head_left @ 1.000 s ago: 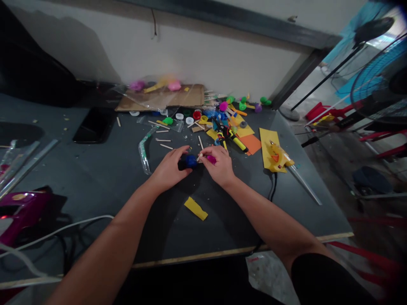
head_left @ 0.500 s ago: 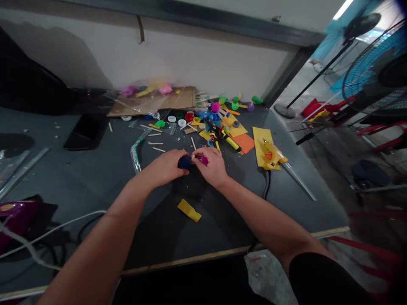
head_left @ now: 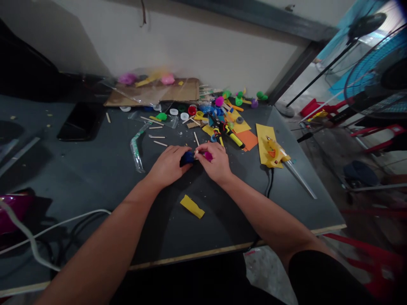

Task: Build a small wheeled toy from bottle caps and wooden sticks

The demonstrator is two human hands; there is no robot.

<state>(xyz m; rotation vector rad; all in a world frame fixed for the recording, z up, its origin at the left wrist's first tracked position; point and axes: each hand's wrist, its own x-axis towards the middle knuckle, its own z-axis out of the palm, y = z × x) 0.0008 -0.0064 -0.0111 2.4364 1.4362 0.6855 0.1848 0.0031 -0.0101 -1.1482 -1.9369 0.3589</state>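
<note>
In the middle of the table my left hand (head_left: 168, 166) is closed around a dark blue rounded piece (head_left: 188, 158), partly hidden by the fingers. My right hand (head_left: 216, 164) pinches a small pale stick-like bit (head_left: 196, 154) against the blue piece's right side. A bright pink piece (head_left: 208, 156) shows under the right fingers; its kind cannot be made out. Just beyond the hands lies a wooden stick (head_left: 196, 138). Nearer to me, a torn strip of yellow paper (head_left: 192, 206) rests on the table.
Yellow-handled pliers (head_left: 233, 136), bottle caps (head_left: 192, 110) and coloured scraps pile up behind the hands. A yellow glue gun (head_left: 274, 153) lies on yellow paper at right. At left are a black phone (head_left: 78, 121), a bent plastic-wrapped strip (head_left: 136, 148) and a white cable (head_left: 73, 219).
The camera view has tilted slightly. Both hands stay together on the blue piece, with the right fingers still pinching the pale bit.
</note>
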